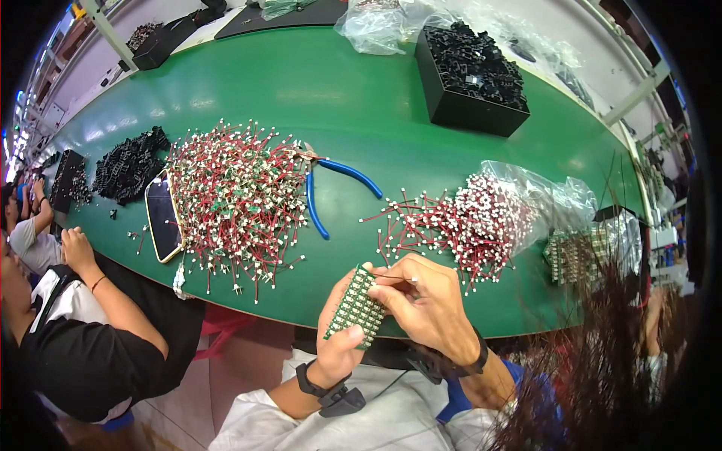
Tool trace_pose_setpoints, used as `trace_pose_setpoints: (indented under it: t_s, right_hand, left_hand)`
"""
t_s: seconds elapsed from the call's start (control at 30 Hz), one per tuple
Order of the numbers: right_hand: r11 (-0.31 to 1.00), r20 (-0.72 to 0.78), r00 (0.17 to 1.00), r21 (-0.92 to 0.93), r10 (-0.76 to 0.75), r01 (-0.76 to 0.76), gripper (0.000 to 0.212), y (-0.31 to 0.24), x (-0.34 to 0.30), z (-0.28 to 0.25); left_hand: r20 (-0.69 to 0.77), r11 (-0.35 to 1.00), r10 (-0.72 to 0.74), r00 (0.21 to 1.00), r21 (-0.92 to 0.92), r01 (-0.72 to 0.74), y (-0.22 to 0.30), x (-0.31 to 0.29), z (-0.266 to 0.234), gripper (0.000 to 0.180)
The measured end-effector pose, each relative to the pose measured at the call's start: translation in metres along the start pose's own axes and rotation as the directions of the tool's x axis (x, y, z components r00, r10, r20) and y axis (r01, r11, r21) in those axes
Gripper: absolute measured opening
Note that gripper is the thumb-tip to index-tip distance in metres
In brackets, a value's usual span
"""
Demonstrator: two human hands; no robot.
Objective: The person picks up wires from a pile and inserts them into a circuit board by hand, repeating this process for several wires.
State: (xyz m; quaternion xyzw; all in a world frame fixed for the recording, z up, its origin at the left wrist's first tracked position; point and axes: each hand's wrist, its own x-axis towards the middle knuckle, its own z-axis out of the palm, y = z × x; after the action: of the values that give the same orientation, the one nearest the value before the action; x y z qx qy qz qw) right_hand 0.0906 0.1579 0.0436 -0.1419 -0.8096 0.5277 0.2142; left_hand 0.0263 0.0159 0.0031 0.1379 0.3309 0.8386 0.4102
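Observation:
My left hand (340,352) grips a green circuit board panel (355,310) over the table's near edge, its thumb lying across the lower end. Rows of small white connectors cover the panel's face. At the panel's upper right, my right hand (429,301) is closed, thumb and forefinger pinched together. A thin wire lead with a white plug (414,280) sticks out of that pinch; its other end is hidden by the fingers. Beyond my right hand, a heap of red wire leads with white plugs (481,225) spills out of a clear plastic bag (568,199).
On the green table (331,98), a larger heap of assembled leads (233,203) lies left, beside blue-handled pliers (316,203) and a phone (162,218). A black box of black parts (477,113) stands farther back. Stacked board panels (575,255) sit right. A co-worker (90,331) sits left.

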Motion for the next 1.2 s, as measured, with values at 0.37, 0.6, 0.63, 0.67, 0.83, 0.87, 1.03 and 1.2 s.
trace_pose_setpoints:
  t_s: [0.37, 0.6, 0.63, 0.67, 0.83, 0.87, 1.03, 1.2]
  right_hand:
    - [0.985, -0.109, 0.984, -0.123, -0.137, 0.124, 0.014, -0.002, -0.002, 0.008]
    - [0.934, -0.145, 0.959, -0.301, -0.242, 0.190, 0.015, -0.002, -0.006, 0.012]
    - [0.933, -0.160, 0.958, -0.311, -0.237, 0.179, 0.014, -0.003, -0.007, 0.013]
    - [0.933, -0.159, 0.958, -0.311, -0.237, 0.179, 0.014, -0.003, -0.007, 0.013]
    - [0.922, -0.110, 0.973, -0.356, -0.204, 0.153, 0.016, -0.004, -0.007, 0.013]
    - [0.922, -0.109, 0.973, -0.356, -0.203, 0.153, 0.016, -0.006, -0.007, 0.012]
    - [0.836, 0.011, 0.973, -0.509, -0.231, 0.204, 0.017, -0.019, -0.011, 0.008]
    - [0.861, -0.010, 0.958, -0.441, -0.285, 0.251, 0.026, -0.012, -0.014, 0.005]
  left_hand:
    - [0.019, 0.987, 0.056, 0.998, 0.152, -0.058, -0.006, -0.003, -0.008, 0.086]
    - [0.023, 0.941, 0.116, 0.993, 0.317, -0.118, -0.007, -0.004, -0.011, 0.084]
    - [0.012, 0.943, 0.107, 0.994, 0.315, -0.105, -0.006, -0.004, -0.010, 0.084]
    - [0.000, 0.945, 0.098, 0.995, 0.313, -0.093, -0.006, -0.004, -0.009, 0.084]
    - [0.036, 0.900, 0.163, 0.986, 0.404, -0.164, -0.009, -0.004, -0.014, 0.083]
    - [0.065, 0.869, 0.191, 0.979, 0.452, -0.200, -0.009, -0.004, -0.016, 0.082]
    - [0.192, 0.700, 0.229, 0.954, 0.649, -0.299, 0.002, -0.003, -0.015, 0.079]
    - [0.096, 0.779, 0.232, 0.968, 0.578, -0.244, 0.003, -0.007, -0.008, 0.076]
